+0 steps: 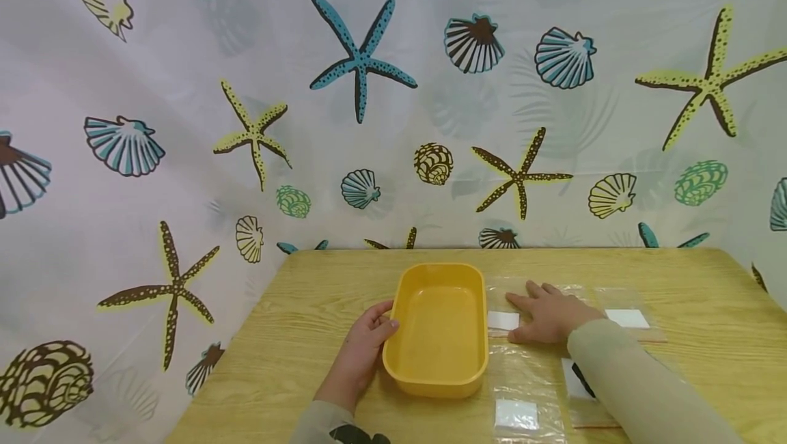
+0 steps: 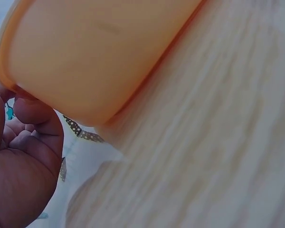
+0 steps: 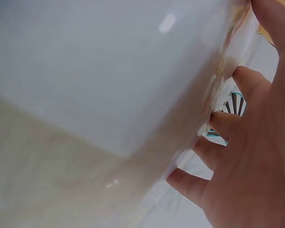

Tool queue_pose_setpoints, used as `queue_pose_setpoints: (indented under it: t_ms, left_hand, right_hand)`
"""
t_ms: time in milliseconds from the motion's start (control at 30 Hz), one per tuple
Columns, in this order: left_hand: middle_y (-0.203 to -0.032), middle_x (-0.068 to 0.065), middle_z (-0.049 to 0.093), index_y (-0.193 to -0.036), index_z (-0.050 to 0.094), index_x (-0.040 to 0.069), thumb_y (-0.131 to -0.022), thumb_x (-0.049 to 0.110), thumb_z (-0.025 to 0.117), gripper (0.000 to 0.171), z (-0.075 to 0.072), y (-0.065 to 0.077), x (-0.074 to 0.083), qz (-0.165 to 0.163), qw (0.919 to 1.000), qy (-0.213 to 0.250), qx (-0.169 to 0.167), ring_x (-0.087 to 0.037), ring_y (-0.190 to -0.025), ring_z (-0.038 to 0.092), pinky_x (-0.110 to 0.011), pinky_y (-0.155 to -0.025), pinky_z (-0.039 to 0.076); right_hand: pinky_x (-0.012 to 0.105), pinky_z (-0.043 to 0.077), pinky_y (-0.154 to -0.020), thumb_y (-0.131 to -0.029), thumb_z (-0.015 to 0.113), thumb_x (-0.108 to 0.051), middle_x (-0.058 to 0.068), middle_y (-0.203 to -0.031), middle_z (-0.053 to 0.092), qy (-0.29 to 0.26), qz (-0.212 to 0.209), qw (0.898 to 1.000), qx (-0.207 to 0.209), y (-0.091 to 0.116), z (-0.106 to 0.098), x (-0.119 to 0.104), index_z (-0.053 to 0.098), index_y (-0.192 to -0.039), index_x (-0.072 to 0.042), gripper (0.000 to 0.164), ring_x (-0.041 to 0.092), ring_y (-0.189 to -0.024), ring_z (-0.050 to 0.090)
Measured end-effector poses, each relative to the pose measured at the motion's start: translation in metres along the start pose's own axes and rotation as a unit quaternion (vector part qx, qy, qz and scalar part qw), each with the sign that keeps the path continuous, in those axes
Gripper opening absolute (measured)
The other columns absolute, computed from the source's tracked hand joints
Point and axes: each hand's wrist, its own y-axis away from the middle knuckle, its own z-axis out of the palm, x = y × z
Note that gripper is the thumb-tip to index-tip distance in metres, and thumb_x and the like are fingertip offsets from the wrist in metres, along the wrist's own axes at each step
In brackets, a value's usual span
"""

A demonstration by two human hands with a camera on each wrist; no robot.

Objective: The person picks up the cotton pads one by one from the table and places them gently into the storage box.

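Observation:
A yellow plastic tub (image 1: 436,389) stands on the wooden table. My left hand (image 1: 364,341) grips its left rim, thumb on the near side; the left wrist view shows the curled fingers at the edge of the tub (image 2: 95,61). To the right of the tub, my right hand (image 1: 550,314) rests with spread fingers on a clear plastic bag (image 1: 504,321) with a white label. In the right wrist view, the fingertips touch the edge of a clear bag (image 3: 133,80) with a white patch. The palm hides part of the bag beneath it in the head view.
Nearer me lies another clear labelled bag (image 1: 516,414). Further right are a flat bag (image 1: 627,318) and one partly under my right forearm (image 1: 581,389). A curtain (image 1: 393,102) with shells and starfish hangs behind the table (image 1: 344,280).

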Motion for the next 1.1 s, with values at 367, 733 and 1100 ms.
queue_pose_setpoints:
  t_ms: [367,733,1100]
  left_hand:
    - [-0.103,-0.009,0.055,-0.148,0.045,0.002,-0.099,0.012,0.063,0.053,-0.0011,0.0001,-0.0001,0.0,1.0,-0.002,-0.004,-0.016,-0.087,0.059,-0.027,-0.074,0.055]
    - [-0.107,-0.011,0.057,-0.149,0.044,0.003,-0.1,0.016,0.064,0.055,-0.0005,0.0007,0.0008,0.002,0.9999,-0.008,-0.009,-0.018,-0.092,0.061,-0.029,-0.078,0.055]
    - [-0.107,-0.011,0.057,-0.149,0.045,0.004,-0.1,0.017,0.064,0.054,0.0006,0.0004,0.0008,0.005,0.9999,-0.004,-0.01,-0.018,-0.091,0.062,-0.03,-0.077,0.055]
  right_hand:
    - [0.076,0.027,-0.103,-0.082,0.058,-0.079,0.014,-0.166,0.02,0.007,0.001,1.0,0.003,-0.0015,0.0035,0.0027,0.038,-0.158,-0.032,0.092,0.049,-0.147,0.021]
    - [0.074,0.025,-0.105,-0.085,0.056,-0.078,0.015,-0.164,0.025,0.004,-0.013,1.0,0.01,-0.0046,0.0045,0.0059,0.039,-0.158,-0.029,0.089,0.05,-0.146,0.022]
    - [0.072,0.028,-0.106,-0.087,0.057,-0.073,0.009,-0.163,0.032,0.009,0.002,1.0,0.023,-0.0055,0.0047,0.0058,0.041,-0.156,-0.029,0.083,0.047,-0.145,0.026]
